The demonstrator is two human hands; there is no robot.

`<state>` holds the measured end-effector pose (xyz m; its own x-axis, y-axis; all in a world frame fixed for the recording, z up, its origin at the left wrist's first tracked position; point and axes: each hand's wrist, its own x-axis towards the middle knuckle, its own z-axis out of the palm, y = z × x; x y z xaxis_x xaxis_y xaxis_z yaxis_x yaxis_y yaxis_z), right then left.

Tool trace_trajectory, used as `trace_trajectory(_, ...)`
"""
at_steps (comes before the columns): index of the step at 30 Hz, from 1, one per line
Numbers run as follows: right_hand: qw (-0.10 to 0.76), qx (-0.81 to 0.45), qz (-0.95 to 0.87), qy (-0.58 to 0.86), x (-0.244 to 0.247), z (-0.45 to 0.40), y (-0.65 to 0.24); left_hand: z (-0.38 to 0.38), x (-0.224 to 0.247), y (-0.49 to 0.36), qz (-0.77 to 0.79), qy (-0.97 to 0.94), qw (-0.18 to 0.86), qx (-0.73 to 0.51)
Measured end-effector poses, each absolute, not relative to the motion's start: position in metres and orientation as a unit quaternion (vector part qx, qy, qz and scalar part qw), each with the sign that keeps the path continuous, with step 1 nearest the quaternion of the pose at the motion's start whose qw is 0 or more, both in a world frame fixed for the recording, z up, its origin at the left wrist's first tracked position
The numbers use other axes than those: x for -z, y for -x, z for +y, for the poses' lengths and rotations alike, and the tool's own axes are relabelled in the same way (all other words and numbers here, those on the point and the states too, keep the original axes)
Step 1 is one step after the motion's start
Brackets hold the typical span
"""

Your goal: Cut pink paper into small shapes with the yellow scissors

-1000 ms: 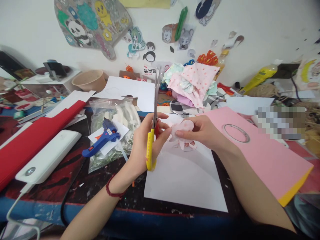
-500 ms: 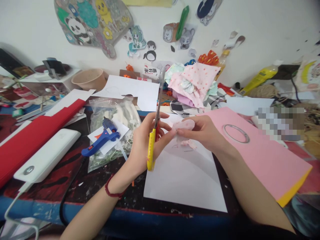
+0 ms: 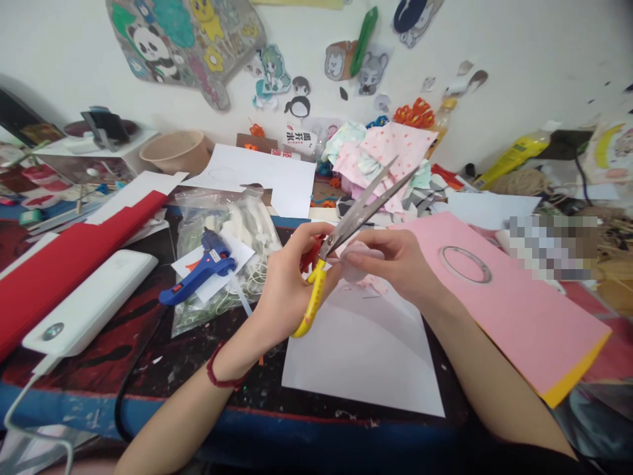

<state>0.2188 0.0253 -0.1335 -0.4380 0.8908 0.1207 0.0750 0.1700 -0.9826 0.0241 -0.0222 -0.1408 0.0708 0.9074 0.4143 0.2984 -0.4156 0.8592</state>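
My left hand [image 3: 291,284] is closed round the red and yellow handles of a pair of scissors [image 3: 316,297]. The blades point up and to the right, slightly parted, above my right hand's fingers. My right hand [image 3: 400,260] pinches a small pale pink piece [image 3: 363,256], and the left fingertips reach close to its left side. Below lies a white sheet of paper [image 3: 361,356] with pink scraps [image 3: 373,285] near its top.
A blue glue gun [image 3: 202,267] rests on a plastic bag left of centre. Further left are a white power bank [image 3: 93,300] and a red strip [image 3: 74,264]. Pink card [image 3: 519,310] with a metal ring lies right; patterned cloths [image 3: 390,152] are piled behind.
The scissors have turned from edge-on and upright to leaning right, with both blades now visible and slightly apart. The pink piece has tilted between my fingers.
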Motion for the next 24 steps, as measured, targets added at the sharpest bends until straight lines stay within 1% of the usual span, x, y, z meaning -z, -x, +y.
trace_trajectory(4, 0.426, -0.503, -0.659, 0.361, 0.137, 0.024, -0.217, -0.023, 0.141, -0.023, 0.447, -0.668, 0.305, -0.511)
trace_trajectory(8, 0.466, -0.505, -0.633, 0.356, 0.139, 0.023, -0.215, -0.025, 0.135, -0.025, 0.445, -0.632, 0.351, -0.528)
trace_trajectory(11, 0.469, -0.512, -0.632, 0.345, 0.139, 0.022, -0.213, -0.027, 0.131, -0.026, 0.442, -0.605, 0.370, -0.549)
trace_trajectory(19, 0.456, -0.533, -0.629, 0.336, 0.142, 0.022, -0.212, -0.026, 0.130, -0.024, 0.431, -0.615, 0.359, -0.554)
trace_trajectory(24, 0.456, -0.524, -0.636, 0.338, 0.142, 0.021, -0.211, -0.027, 0.131, -0.025, 0.438, -0.611, 0.359, -0.553)
